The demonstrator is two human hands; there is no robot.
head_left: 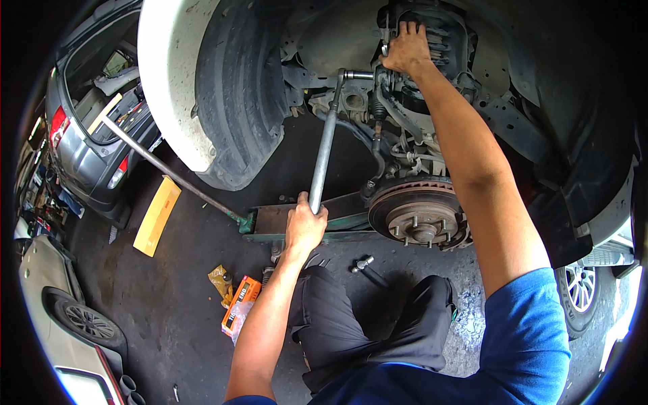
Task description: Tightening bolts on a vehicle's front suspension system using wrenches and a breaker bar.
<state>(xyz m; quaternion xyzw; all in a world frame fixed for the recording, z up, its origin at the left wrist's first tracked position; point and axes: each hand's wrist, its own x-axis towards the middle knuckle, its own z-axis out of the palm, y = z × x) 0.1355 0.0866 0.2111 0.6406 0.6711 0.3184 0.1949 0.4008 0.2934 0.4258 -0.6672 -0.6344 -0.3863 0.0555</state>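
The lower end of the long-handled wrench [322,162] is hidden inside the left grip [306,226], and the joint between the socket [359,75] and the suspension part beyond it cannot be made out. The right grip [408,50] covers part of the assembly around the coil spring [440,44]; the right forearm passes in front of one edge of the brake disc [422,216], and the left forearm adjoins the orange box [248,291]. The left grip is closed around the handle, and the wrench rises from it, tilted slightly right, to a head bearing the socket sideways. The right grip, above and to the right of the socket, lies with fingers bent; whether it has hold of anything cannot be told. Counted: one wrench, one socket, one coil spring, one brake disc, one orange box, and one hammer [364,264], its dark handle partly lost in shadow.
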